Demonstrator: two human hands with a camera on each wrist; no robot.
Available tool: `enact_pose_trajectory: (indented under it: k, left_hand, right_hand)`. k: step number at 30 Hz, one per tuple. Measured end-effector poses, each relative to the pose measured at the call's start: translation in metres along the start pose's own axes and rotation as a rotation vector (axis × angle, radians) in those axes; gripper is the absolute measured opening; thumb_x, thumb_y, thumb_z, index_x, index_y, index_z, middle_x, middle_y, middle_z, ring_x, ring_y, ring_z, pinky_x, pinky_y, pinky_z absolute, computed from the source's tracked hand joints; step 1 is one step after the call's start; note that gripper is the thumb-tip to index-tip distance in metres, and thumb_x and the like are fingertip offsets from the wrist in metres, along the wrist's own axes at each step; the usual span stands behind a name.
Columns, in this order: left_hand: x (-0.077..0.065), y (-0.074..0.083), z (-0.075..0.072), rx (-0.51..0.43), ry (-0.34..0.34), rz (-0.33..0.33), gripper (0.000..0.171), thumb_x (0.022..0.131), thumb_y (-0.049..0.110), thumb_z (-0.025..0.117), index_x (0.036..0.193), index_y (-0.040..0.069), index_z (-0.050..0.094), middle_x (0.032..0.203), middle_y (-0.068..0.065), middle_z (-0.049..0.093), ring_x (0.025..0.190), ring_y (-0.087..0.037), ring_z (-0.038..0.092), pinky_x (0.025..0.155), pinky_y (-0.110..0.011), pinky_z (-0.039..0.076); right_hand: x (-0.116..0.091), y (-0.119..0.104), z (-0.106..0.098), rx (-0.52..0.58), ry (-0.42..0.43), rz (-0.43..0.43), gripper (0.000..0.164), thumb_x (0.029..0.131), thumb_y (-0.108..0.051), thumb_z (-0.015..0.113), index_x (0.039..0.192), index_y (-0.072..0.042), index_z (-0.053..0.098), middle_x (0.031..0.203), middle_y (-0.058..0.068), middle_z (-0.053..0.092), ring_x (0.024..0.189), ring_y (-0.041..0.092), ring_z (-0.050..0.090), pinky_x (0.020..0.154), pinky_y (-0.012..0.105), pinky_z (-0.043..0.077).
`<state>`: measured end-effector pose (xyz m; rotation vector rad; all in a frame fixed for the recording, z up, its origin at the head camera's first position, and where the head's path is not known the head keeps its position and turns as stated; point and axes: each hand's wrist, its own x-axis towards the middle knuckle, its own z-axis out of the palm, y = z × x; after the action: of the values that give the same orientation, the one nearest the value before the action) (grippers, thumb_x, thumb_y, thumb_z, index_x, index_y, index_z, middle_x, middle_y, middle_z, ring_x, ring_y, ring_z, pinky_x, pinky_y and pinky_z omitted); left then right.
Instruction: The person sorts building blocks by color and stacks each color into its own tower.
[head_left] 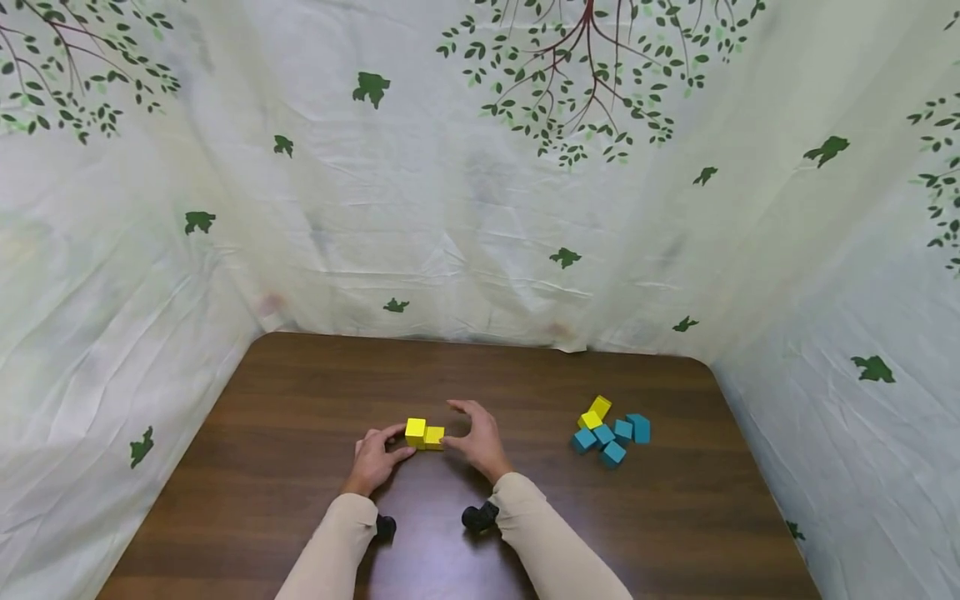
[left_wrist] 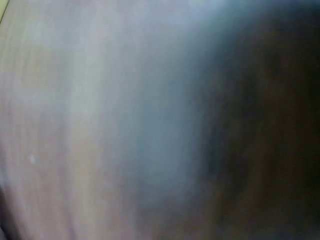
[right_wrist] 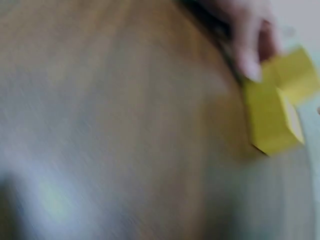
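Note:
Two yellow blocks stand together on the table in the head view. The left yellow block (head_left: 416,431) rises higher than the right yellow block (head_left: 434,437) beside it. My left hand (head_left: 375,459) holds the taller left side, with thumb and index finger around it. At the other side is my right hand (head_left: 482,442), its thumb close by the lower block and its fingers spread apart, gripping nothing. The right wrist view shows the joined yellow shape (right_wrist: 272,117) with left fingertips (right_wrist: 251,71) against it. The left wrist view is mostly blur.
On the right of the brown wooden table (head_left: 300,392) lies a loose group of blocks: two yellow blocks (head_left: 591,420) and several blue blocks (head_left: 613,454). Pale curtains (head_left: 450,208) with leaf prints surround the table's back and sides.

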<state>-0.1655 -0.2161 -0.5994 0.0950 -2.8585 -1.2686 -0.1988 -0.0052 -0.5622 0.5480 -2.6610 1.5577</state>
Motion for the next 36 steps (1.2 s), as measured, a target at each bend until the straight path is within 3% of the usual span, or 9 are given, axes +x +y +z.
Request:
enact_pose_trajectory:
  k: [7,11,16,21,25,30,36]
  left_hand:
    - [-0.002,-0.001,0.001,0.007,0.006,0.007,0.046,0.082,0.017,0.076,0.123,0.002,0.064,0.099,-0.013,0.065,0.096,-0.027,0.049,0.087,-0.044,0.026]
    - [-0.002,0.0,0.003,0.001,0.003,0.011,0.046,0.081,0.016,0.077,0.123,0.003,0.064,0.1,-0.014,0.066,0.096,-0.027,0.049,0.086,-0.044,0.026]
    - [-0.001,-0.001,0.003,-0.004,0.017,0.015,0.046,0.08,0.017,0.078,0.122,0.002,0.064,0.098,-0.013,0.065,0.095,-0.027,0.05,0.085,-0.043,0.027]
    - [-0.001,-0.001,0.002,0.003,0.017,0.015,0.046,0.081,0.016,0.077,0.122,0.002,0.064,0.098,-0.012,0.065,0.095,-0.027,0.05,0.086,-0.043,0.027]
    - [-0.002,0.0,0.0,0.006,0.008,0.01,0.046,0.081,0.017,0.077,0.123,0.002,0.064,0.098,-0.012,0.064,0.095,-0.027,0.05,0.085,-0.044,0.027]
    - [-0.001,0.0,0.001,0.015,0.016,0.022,0.045,0.081,0.017,0.077,0.122,0.003,0.065,0.097,-0.013,0.065,0.094,-0.028,0.05,0.084,-0.044,0.027]
    - [-0.001,0.0,0.002,0.01,0.016,0.019,0.045,0.08,0.016,0.078,0.122,0.005,0.065,0.097,-0.012,0.067,0.096,-0.028,0.051,0.086,-0.044,0.027]
  right_hand:
    - [0.004,0.021,-0.053,-0.001,0.13,-0.016,0.051,0.075,0.0,0.08,0.122,0.0,0.063,0.119,0.015,0.062,0.112,0.034,0.056,0.096,0.051,0.042]
    - [-0.003,0.039,-0.089,-0.049,0.207,0.037,0.045,0.079,0.001,0.077,0.122,-0.001,0.063,0.119,0.016,0.061,0.11,0.036,0.056,0.095,0.054,0.042]
    - [-0.014,0.065,-0.128,-0.132,0.236,0.094,0.043,0.083,0.001,0.072,0.125,0.0,0.06,0.122,0.019,0.06,0.112,0.038,0.054,0.094,0.052,0.043]
    - [-0.025,0.084,-0.16,-0.189,0.214,0.134,0.038,0.087,0.001,0.067,0.125,0.001,0.06,0.123,0.021,0.059,0.114,0.04,0.052,0.097,0.051,0.04]
    - [-0.031,0.093,-0.179,-0.245,0.118,0.217,0.034,0.089,-0.002,0.065,0.122,0.003,0.062,0.121,0.024,0.059,0.112,0.041,0.053,0.092,0.052,0.043]
    - [-0.035,0.103,-0.187,-0.293,0.004,0.31,0.035,0.09,-0.009,0.065,0.122,0.004,0.062,0.123,0.025,0.059,0.112,0.041,0.055,0.09,0.049,0.046]
    - [-0.036,0.109,-0.188,-0.293,-0.008,0.312,0.035,0.089,-0.006,0.063,0.121,0.005,0.063,0.122,0.025,0.06,0.108,0.04,0.057,0.085,0.048,0.048]
